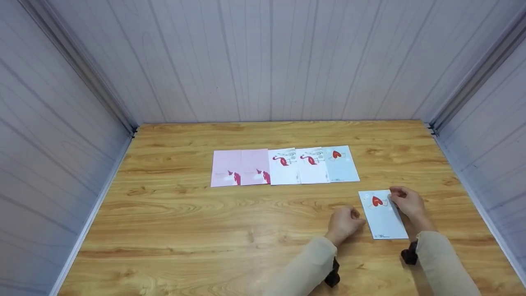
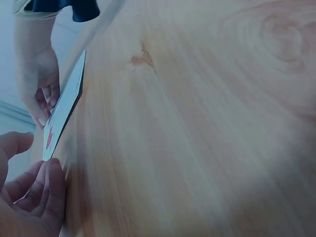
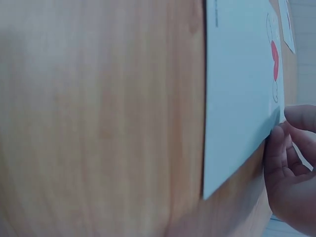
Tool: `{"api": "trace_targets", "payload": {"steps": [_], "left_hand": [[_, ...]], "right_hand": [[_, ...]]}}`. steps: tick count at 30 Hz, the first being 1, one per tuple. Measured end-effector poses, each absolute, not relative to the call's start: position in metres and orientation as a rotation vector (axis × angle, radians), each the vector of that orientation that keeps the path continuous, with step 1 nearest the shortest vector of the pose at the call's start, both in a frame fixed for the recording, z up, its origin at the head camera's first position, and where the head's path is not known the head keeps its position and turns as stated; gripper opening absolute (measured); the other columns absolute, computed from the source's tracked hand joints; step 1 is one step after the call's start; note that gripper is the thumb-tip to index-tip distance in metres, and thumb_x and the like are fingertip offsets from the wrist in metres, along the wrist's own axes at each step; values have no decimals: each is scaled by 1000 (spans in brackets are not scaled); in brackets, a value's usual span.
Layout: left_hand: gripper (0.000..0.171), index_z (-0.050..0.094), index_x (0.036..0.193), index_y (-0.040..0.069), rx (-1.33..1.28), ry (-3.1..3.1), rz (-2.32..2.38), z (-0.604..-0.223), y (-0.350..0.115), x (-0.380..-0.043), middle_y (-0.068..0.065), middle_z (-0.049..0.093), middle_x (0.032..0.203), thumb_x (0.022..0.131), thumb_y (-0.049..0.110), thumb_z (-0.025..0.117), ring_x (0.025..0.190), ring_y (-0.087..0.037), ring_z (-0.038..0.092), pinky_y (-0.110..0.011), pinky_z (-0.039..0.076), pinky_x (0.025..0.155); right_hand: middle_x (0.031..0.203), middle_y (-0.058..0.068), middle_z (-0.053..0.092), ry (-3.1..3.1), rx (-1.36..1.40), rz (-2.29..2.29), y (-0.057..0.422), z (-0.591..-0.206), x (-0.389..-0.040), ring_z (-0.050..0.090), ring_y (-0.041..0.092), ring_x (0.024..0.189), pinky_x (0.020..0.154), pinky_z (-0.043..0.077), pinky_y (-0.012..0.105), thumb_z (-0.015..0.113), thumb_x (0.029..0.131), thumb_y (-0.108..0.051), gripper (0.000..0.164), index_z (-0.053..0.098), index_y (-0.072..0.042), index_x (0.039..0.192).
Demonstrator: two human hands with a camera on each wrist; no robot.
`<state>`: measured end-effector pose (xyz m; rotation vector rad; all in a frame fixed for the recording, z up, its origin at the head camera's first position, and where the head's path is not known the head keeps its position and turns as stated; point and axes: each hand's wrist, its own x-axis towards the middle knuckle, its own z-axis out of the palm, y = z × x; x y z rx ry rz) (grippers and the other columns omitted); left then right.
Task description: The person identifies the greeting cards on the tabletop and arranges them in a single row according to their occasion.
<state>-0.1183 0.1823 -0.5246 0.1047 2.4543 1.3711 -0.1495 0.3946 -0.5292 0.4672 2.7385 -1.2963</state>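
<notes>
A light blue card with a red heart [image 1: 384, 218] lies on the wooden table [image 1: 205, 230] near the front right. My right hand [image 1: 404, 201] is at its upper right edge, thumb and fingers pinching that edge; in the right wrist view the card [image 3: 242, 98] is slightly raised there beside the fingers [image 3: 276, 148]. My left hand [image 1: 344, 224] rests on the table just left of the card, fingers loosely curled. In the left wrist view its fingertips [image 2: 49, 173] come close to the card's edge [image 2: 64, 108].
A row of cards lies farther back at mid-table: two pink ones [image 1: 240, 167], two white ones with a red bird [image 1: 298, 165] and a light blue one with a heart [image 1: 341, 163]. Grey panel walls [image 1: 61, 123] close the table on three sides.
</notes>
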Motion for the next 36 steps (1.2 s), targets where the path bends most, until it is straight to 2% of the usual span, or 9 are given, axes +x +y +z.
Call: {"api": "trace_targets", "payload": {"steps": [4, 7, 14, 21, 28, 36], "left_hand": [[22, 63, 79, 17, 122, 2585, 1152, -522, 191, -116, 11, 52, 67, 69, 34, 72, 61, -6, 47, -24, 38, 56], [25, 62, 79, 20, 160, 2670, 1024, -522, 196, -114, 13, 53, 70, 67, 40, 72, 63, -6, 48, -26, 38, 56], [24, 63, 78, 23, 288, 2812, 821, -527, 205, -109, 14, 51, 68, 68, 43, 71, 60, -4, 45, -24, 36, 48], [36, 61, 88, 26, 357, 2922, 584, -534, 213, -103, 9, 50, 75, 65, 53, 69, 70, -7, 47, -27, 39, 51], [33, 58, 89, 27, 387, 2953, 564, -538, 212, -100, 10, 50, 81, 67, 48, 70, 74, -8, 46, -26, 39, 52], [33, 55, 88, 27, 399, 2954, 590, -539, 211, -99, 10, 47, 79, 67, 45, 72, 75, -7, 44, -25, 36, 52]], "right_hand": [[101, 15, 52, 2777, 429, -1288, 396, -527, -150, 48, 16, 82, 55, 40, 15, 51, 87, -14, 36, 50, 4, 118], [100, 15, 52, 2762, 433, -1297, 397, -525, -151, 48, 15, 82, 55, 42, 17, 51, 87, -14, 36, 50, 4, 118], [104, 16, 51, 2730, 471, -1282, 398, -523, -151, 48, 23, 88, 54, 41, 17, 49, 88, -16, 35, 50, 2, 118], [100, 16, 53, 2756, 443, -1268, 397, -527, -152, 49, 21, 83, 53, 40, 17, 50, 88, -14, 33, 52, 4, 115], [104, 17, 51, 2733, 473, -1286, 397, -528, -151, 47, 23, 90, 56, 40, 16, 50, 88, -16, 34, 52, 3, 116], [88, 6, 51, 2630, 502, -1503, 397, -529, -150, 50, 10, 66, 54, 44, 22, 53, 85, -12, 34, 49, 6, 114]]}}
